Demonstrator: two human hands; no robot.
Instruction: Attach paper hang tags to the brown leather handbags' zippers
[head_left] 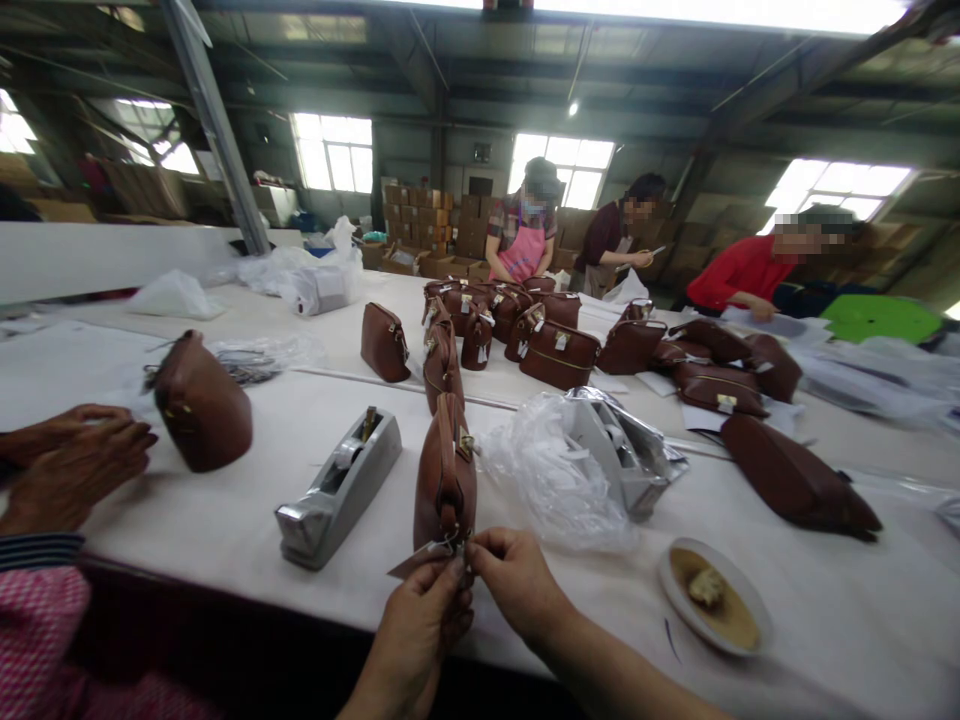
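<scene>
A brown leather bag [437,480] stands end-on near the table's front edge, its handle and metal clasp showing. At its near end my left hand [427,610] is closed in a pinch on a white tag [418,560]. My right hand [517,575] pinches at the bag's near end, right beside the left fingertips; the small part between its fingers is too small to make out. A grey tape dispenser [341,490] sits left of the bag. Crumpled clear plastic [562,470] lies to its right.
Another person's hands [82,460] are at the left, near a brown bag [202,405]. Several bags [559,350] stand behind. At right are a second dispenser [622,450], a shallow dish [716,597] and a lying bag [799,475]. Three people work across the table [337,350].
</scene>
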